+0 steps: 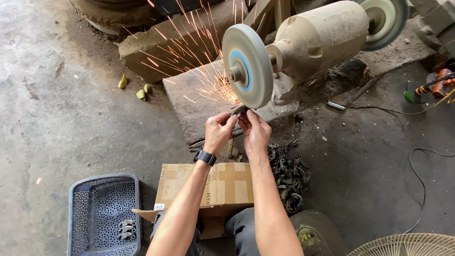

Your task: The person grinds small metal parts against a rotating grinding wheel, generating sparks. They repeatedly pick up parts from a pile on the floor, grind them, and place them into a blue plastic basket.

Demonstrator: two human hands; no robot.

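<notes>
Both my hands press a small dark metal part (pixel 239 110) against the lower rim of a spinning grey grinding wheel (pixel 246 66) with a blue centre. My left hand (pixel 218 132), with a black watch on its wrist, pinches the part from the left. From the right, my right hand (pixel 256 131) grips the same part. Orange sparks (pixel 199 52) fly up and to the left from the contact point. The wheel sits on a dusty beige bench grinder motor (pixel 322 38), which has a second wheel (pixel 384 16) at its far end.
A cardboard box (pixel 222 185) lies across my knees. Left of it a blue perforated basket (pixel 102 213) holds a few metal parts (pixel 127 229). A heap of dark metal parts (pixel 289 175) lies to the right. Concrete blocks (pixel 156 47), cables (pixel 422 180) and a fan guard (pixel 407 245) surround the spot.
</notes>
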